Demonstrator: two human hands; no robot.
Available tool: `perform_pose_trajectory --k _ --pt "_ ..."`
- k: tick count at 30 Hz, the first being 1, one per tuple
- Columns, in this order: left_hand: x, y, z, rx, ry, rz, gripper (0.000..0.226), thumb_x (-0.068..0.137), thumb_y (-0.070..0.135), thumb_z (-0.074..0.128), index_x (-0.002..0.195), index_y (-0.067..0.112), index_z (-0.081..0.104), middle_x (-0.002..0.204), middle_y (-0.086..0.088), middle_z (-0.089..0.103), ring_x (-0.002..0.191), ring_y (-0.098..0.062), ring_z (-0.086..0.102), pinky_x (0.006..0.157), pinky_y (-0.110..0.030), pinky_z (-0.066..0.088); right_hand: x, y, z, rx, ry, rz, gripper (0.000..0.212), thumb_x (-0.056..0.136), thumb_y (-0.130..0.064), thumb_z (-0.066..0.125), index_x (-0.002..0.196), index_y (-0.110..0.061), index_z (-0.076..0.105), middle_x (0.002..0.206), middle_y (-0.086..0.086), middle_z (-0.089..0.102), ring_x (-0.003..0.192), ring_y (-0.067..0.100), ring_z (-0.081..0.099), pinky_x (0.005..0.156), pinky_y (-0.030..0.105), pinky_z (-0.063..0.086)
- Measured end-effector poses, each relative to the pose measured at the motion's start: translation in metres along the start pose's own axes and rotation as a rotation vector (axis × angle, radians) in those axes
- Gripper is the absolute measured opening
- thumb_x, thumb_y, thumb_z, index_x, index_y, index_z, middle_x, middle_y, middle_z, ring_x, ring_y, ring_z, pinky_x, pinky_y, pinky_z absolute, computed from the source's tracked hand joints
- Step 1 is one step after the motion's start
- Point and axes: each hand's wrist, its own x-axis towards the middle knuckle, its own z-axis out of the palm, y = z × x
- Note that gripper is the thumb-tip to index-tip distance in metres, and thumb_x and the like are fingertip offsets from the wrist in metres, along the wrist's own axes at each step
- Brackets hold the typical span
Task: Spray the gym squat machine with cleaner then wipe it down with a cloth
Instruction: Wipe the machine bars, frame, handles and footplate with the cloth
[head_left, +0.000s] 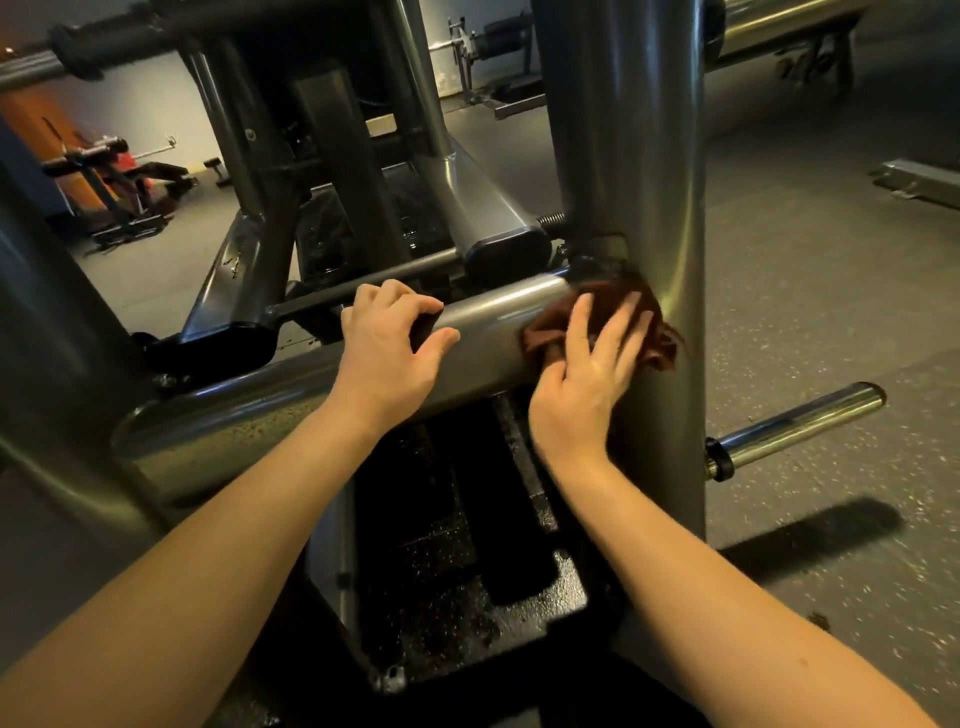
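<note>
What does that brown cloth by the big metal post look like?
The dark brown cloth looks soft and is crumpled into folds. It lies against the joint where the grey metal crossbar meets the thick grey upright post. The right hand presses it there with spread, straight fingers, covering its middle, so only bunched edges show.

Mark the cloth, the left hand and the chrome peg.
cloth (661, 340): head view, bunched right edge.
left hand (387, 348): head view, back of the hand.
chrome peg (800, 423): head view, middle of the shaft.
</note>
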Motion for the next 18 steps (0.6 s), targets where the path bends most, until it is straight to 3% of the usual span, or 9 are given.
perform_pose_trajectory --k 6,9,13,18 --pt "0.001 -0.002 -0.001 -0.002 -0.019 0.001 0.031 0.093 0.036 0.073 0.12 0.021 0.07 0.106 0.012 0.052 0.109 -0.006 0.036 0.092 -0.029 0.023 -0.032 -0.008 0.007 -0.088 -0.251 -0.335 0.062 0.101 -0.031 0.039 0.162 -0.025 0.028 0.173 0.01 0.001 0.158 0.036 -0.011 0.122 0.064 0.011" --pt "0.001 -0.002 0.001 -0.009 0.012 0.008 0.031 0.091 0.035 0.075 0.118 0.019 0.071 0.104 0.01 0.053 0.11 -0.015 0.043 0.091 -0.032 0.024 -0.002 0.009 -0.014 -0.148 -0.265 -0.452 0.06 0.102 -0.034 0.042 0.16 -0.026 0.034 0.173 0.005 0.011 0.159 0.032 -0.001 0.12 0.062 0.018" --pt "0.001 -0.001 0.003 0.004 0.022 0.015 0.033 0.092 0.036 0.074 0.118 0.017 0.071 0.104 0.008 0.054 0.111 -0.02 0.045 0.092 -0.032 0.026 0.045 0.004 -0.024 -0.252 -0.166 -0.424 0.053 0.101 -0.035 0.039 0.15 -0.023 0.053 0.164 0.006 0.037 0.154 0.032 0.023 0.111 0.058 0.032" --pt "0.002 -0.003 0.003 0.003 0.006 0.013 0.034 0.092 0.036 0.074 0.118 0.015 0.072 0.108 0.0 0.06 0.112 -0.025 0.048 0.089 -0.033 0.025 0.058 -0.026 -0.011 -0.229 -0.158 -0.347 0.048 0.098 -0.037 0.037 0.131 -0.021 0.069 0.145 0.004 0.059 0.143 0.03 0.04 0.112 0.058 0.029"
